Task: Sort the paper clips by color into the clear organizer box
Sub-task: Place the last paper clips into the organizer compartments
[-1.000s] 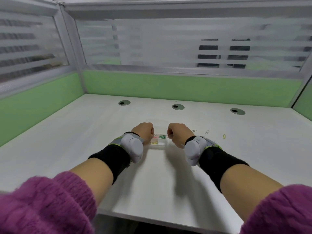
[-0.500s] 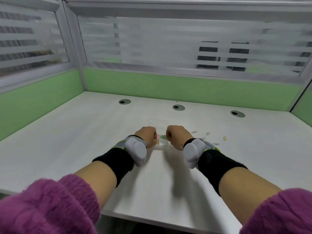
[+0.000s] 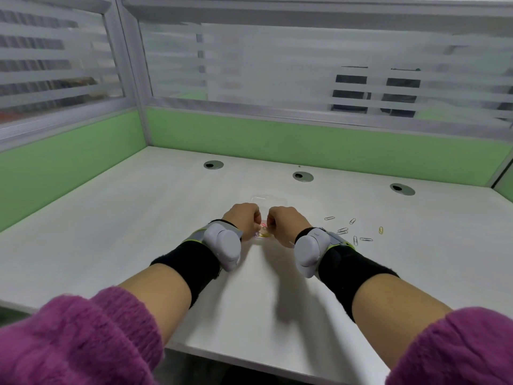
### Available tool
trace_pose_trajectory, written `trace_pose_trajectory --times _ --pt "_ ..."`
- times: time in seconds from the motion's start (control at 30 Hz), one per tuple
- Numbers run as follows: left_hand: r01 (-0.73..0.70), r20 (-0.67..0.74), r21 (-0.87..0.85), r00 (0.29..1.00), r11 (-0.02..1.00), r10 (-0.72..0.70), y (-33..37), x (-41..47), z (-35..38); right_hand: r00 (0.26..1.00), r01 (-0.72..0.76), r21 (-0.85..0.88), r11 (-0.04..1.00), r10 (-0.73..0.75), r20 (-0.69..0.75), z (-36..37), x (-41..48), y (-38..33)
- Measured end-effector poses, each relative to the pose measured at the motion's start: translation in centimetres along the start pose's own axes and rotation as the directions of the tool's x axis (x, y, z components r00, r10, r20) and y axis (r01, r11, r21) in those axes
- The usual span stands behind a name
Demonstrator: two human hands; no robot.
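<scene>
The clear organizer box (image 3: pixel 263 234) lies on the white desk (image 3: pixel 138 218), mostly covered by my hands; pink and yellow clips show inside the visible strip. Its transparent lid (image 3: pixel 268 199) pokes out just behind my knuckles. My left hand (image 3: pixel 243 218) is curled against the box's left side, and my right hand (image 3: pixel 286 220) against its right side. The fingertips are hidden. Several silver paper clips (image 3: pixel 342 230) and one yellow paper clip (image 3: pixel 381 230) lie loose on the desk to the right of my right wrist.
Three round cable holes (image 3: pixel 302 176) run across the back of the desk. Green partition panels (image 3: pixel 305 140) with frosted glass above close off the back and both sides. The desk's front edge (image 3: pixel 249 362) runs under my forearms.
Both hands have drawn closer together over the box, hiding more of it. The loose clips on the right have not moved.
</scene>
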State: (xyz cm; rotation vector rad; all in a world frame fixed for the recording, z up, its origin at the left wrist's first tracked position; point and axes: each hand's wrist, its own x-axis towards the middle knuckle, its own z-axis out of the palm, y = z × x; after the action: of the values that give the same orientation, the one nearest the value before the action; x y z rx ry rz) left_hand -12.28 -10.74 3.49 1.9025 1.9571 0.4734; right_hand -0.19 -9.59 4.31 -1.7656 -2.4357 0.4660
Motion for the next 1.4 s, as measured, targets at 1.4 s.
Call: trace_pose_trajectory --times 1.4 --pt "-0.166 0.051 0.053 0.985 0.985 0.163 9.8 2.8 4.3 0.986 -0.121 0.059 0.991 0.127 -0.111 -2.9 -1.8 11.0"
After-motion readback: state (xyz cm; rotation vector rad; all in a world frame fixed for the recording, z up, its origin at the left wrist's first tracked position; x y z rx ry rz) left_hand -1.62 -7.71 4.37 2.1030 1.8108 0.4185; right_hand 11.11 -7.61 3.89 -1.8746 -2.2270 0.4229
